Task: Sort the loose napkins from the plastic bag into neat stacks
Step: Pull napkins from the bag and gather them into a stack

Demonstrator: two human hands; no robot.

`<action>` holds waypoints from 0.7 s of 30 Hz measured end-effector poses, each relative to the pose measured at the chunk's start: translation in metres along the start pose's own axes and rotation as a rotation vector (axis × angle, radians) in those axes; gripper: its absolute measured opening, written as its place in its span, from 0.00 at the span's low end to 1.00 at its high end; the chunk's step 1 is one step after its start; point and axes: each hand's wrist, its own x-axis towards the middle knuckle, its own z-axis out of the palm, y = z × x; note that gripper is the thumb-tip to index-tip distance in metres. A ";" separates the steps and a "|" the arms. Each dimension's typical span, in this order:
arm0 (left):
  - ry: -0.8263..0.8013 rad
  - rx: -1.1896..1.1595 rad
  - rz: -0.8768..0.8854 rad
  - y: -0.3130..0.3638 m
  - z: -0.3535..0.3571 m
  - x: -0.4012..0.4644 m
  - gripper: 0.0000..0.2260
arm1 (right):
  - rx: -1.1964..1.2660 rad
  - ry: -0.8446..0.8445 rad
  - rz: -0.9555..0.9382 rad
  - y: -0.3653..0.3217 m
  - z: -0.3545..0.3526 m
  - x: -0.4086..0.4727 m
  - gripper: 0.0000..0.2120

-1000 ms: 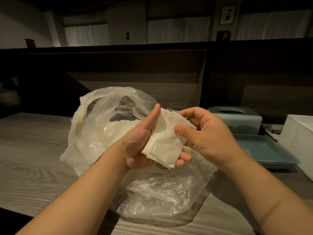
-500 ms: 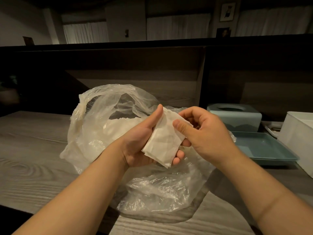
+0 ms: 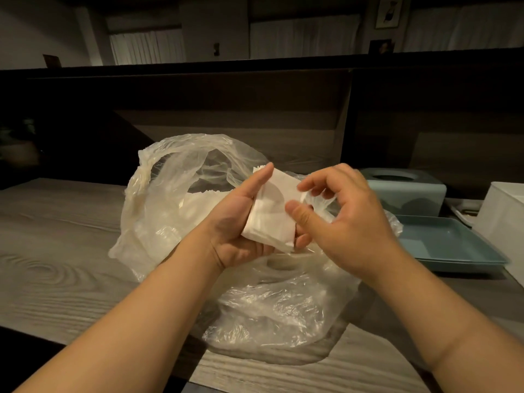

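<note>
since half a second ago the right hand (image 3: 348,222) has opened a little: its index finger has lifted off the napkins (image 3: 269,214) and now curls above their right edge, while the thumb has slid onto their face near the middle right. the left hand (image 3: 241,222) holds as before, palm up, thumb straight along the left edge of the stack and its fingers (image 3: 302,241) wrapped underneath, tips showing past the lower right corner. the napkins are a small white folded stack, held in the air above the bag (image 3: 175,199), tilted so the top corner points away from the person. the right fingers are loosely curled and spread, only the thumb touching paper; whether any other finger touches the stack's far edge cannot be told. the bag is clear, crumpled plastic, resting on the tabletop (image 3: 56,251) near its front edge and about the middle of its width, mouth gaping toward the person with one handle loop standing up at the left. more white napkins show through the plastic inside it, behind the left hand. toward the right edge of the tabletop sits a shallow blue tray (image 3: 442,245), with a blue tissue box (image 3: 408,191) just behind it and a white box (image 3: 504,217) just beside it at the far right, cut off by the frame. both forearms are bare.
</note>
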 end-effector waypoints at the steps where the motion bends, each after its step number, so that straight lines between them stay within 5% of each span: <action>1: 0.016 -0.033 -0.003 0.001 0.001 -0.001 0.28 | -0.042 -0.042 -0.064 -0.001 0.001 -0.002 0.15; 5: 0.082 -0.044 0.018 0.001 0.005 -0.002 0.27 | -0.176 -0.155 -0.219 -0.002 0.008 -0.007 0.18; 11: 0.159 -0.009 0.000 0.003 0.004 -0.002 0.28 | -0.155 -0.068 -0.233 0.001 0.012 -0.006 0.06; 21: 0.146 -0.015 0.013 0.002 0.004 -0.001 0.24 | -0.184 -0.071 -0.273 -0.001 0.014 -0.007 0.06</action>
